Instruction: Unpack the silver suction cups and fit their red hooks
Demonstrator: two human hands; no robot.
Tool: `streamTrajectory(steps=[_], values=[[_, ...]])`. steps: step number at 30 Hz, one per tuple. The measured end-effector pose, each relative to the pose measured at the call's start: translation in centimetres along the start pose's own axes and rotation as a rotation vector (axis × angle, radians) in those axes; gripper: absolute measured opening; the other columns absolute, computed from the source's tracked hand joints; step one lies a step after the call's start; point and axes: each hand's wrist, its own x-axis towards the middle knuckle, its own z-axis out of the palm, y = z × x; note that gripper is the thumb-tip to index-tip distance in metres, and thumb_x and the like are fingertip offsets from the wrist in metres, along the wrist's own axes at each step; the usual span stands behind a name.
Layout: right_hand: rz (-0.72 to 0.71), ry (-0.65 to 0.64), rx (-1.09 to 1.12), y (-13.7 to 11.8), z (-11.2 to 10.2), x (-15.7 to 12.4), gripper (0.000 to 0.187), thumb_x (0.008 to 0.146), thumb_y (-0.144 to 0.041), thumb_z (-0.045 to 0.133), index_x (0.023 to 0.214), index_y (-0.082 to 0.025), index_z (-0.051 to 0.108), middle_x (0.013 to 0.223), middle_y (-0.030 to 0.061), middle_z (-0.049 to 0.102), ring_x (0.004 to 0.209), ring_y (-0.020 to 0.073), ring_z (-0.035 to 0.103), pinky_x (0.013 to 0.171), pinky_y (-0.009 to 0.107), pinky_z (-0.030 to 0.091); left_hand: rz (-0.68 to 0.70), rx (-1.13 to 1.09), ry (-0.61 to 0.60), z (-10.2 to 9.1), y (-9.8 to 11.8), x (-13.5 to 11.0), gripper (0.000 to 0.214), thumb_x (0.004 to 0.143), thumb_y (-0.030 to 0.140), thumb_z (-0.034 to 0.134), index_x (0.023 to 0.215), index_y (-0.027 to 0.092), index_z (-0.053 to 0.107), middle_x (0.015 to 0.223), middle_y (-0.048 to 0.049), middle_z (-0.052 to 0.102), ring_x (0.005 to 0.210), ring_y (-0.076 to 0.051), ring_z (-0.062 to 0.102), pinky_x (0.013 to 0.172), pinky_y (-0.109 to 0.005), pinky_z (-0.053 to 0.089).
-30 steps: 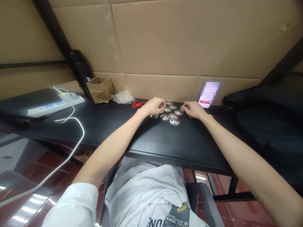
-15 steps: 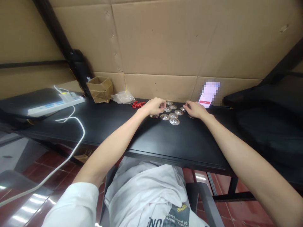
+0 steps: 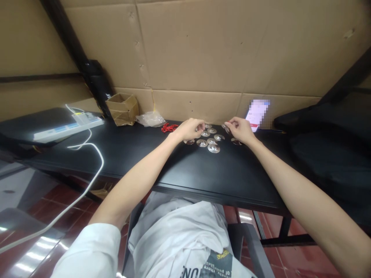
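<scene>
Several shiny small metal cymbals [image 3: 213,148], round with domed middles, lie on the black table in a loose cluster. My right hand [image 3: 242,130] pinches one more small cymbal [image 3: 225,127] by its edge, tilted up off the table. Below that hand another cymbal [image 3: 236,142] lies apart from the cluster. At the cluster's left side my left hand [image 3: 191,129] has its fingers curled together, close over the cymbals; whatever may be between its fingertips is hidden. A tangle of red cord [image 3: 169,127] lies just left of that hand.
A phone [image 3: 256,116] leans at the back right. Along the back left stand an open cardboard box [image 3: 123,110] and a clear plastic bag [image 3: 150,119]. A white power strip [image 3: 69,129] with its cable is at far left. Dark fabric [image 3: 327,154] covers the right side.
My right hand has lifted a small cymbal off the table and tilted it up, uncovering the cymbal beneath the hand. My left hand has barely moved.
</scene>
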Motion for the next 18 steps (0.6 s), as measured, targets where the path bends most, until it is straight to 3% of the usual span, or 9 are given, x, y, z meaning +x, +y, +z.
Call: streamTrajectory(steps=[3, 7, 11, 18], values=[[0.132, 0.02, 0.453, -2.8, 1.2, -0.5, 0.045, 0.088, -0.061, 0.082, 0.078, -0.023, 0.061, 0.061, 0.0006, 0.062, 0.052, 0.0142, 0.048, 0.053, 0.028, 0.039, 0.01, -0.03, 0.081, 0.3, 0.8, 0.1, 0.017, 0.104, 0.03, 0.06, 0.109, 0.019, 0.072, 0.096, -0.006, 0.078, 0.085, -0.02, 0.069, 0.083, -0.031, 0.052], [0.212, -0.11, 0.856, -6.6, 2.7, -1.4, 0.051, 0.076, -0.059, 0.096, 0.077, -0.021, 0.062, 0.052, -0.0073, 0.045, 0.047, 0.0073, 0.034, 0.044, 0.021, 0.028, 0.029, -0.061, 0.154, 0.7, 2.5, 0.2, 0.031, 0.115, 0.044, 0.042, 0.109, 0.021, 0.063, 0.102, -0.0074, 0.076, 0.095, -0.022, 0.07, 0.088, -0.032, 0.051], [0.262, -0.148, 1.001, -8.7, 3.4, -2.4, 0.049, 0.08, -0.054, 0.096, 0.076, -0.021, 0.06, 0.052, -0.009, 0.041, 0.045, 0.0051, 0.03, 0.04, 0.018, 0.025, 0.013, -0.094, 0.171, 1.1, 4.0, 0.2, 0.035, 0.117, 0.05, 0.033, 0.11, 0.023, 0.056, 0.109, -0.0072, 0.074, 0.101, -0.022, 0.071, 0.09, -0.032, 0.05], [0.345, -0.155, 1.108, -8.9, 3.9, -2.9, 0.044, 0.091, -0.04, 0.09, 0.076, -0.022, 0.053, 0.054, -0.0091, 0.04, 0.045, 0.0052, 0.031, 0.041, 0.016, 0.029, -0.11, -0.106, 0.138, 2.5, 4.3, 0.1, 0.036, 0.116, 0.053, 0.029, 0.118, 0.025, 0.051, 0.116, -0.0106, 0.072, 0.11, -0.027, 0.072, 0.087, -0.035, 0.051]])
